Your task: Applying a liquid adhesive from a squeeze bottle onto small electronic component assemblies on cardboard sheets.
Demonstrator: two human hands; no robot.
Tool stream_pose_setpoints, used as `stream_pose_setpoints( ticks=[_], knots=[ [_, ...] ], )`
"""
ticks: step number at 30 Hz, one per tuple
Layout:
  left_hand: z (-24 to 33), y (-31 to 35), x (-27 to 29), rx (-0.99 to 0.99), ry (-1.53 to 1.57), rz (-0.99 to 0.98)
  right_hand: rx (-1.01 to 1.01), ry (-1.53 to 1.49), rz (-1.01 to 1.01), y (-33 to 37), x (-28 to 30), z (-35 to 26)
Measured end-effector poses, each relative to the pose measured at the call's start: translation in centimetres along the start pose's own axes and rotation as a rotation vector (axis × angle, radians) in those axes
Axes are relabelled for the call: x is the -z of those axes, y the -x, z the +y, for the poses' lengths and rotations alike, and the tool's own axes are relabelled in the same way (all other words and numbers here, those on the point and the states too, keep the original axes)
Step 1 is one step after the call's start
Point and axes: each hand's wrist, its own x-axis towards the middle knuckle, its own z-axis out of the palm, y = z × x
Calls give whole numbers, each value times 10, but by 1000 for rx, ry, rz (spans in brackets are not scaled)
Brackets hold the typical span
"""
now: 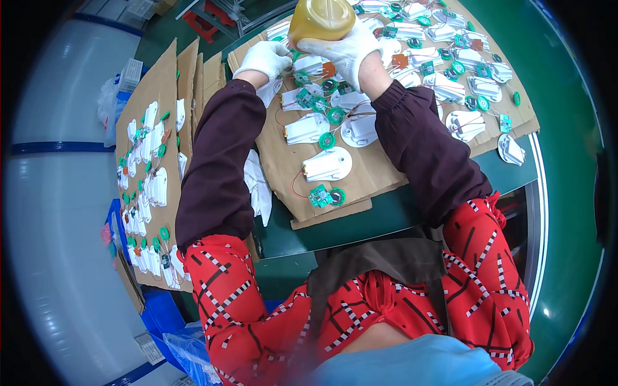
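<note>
My right hand (pixel 347 55), in a white glove, grips a translucent yellow bottle (pixel 322 20) at the far edge of the cardboard sheet. The bottle is tilted, and its tip is hidden. To its left my left hand (pixel 265 59), also gloved, is curled closed beside the white housings; whatever its fingers hold is out of sight. Below the hands lie white plastic housings (pixel 306 128) wired to green circuit boards (pixel 320 195) and round green discs (pixel 335 116). The nearest housing (pixel 328 165) sits near the front of the cardboard (pixel 380 183).
The cardboard rests on a dark green table (pixel 309 241). A second cardboard sheet (pixel 168 222) at left bears more wired housings. A white cloth (pixel 257 190) hangs at the table's left edge. Blue crates (pixel 161 315) stand at lower left.
</note>
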Motion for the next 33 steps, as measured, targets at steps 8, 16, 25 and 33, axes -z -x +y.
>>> stream_pose_setpoints(
  ticks=[8, 16, 25, 33],
  knots=[
    [-5, -3, -2, 8, 20, -12, 21, 63, -37, 1, -1, 12],
    [16, 11, 9, 6, -111, 40, 21, 76, -44, 2, -1, 17],
    [20, 13, 11, 20, -223, 55, 53, 115, -71, 1, -1, 11],
    [22, 13, 12, 32, -237, 26, 25, 10, -78, 0, 1, 4]
  ],
)
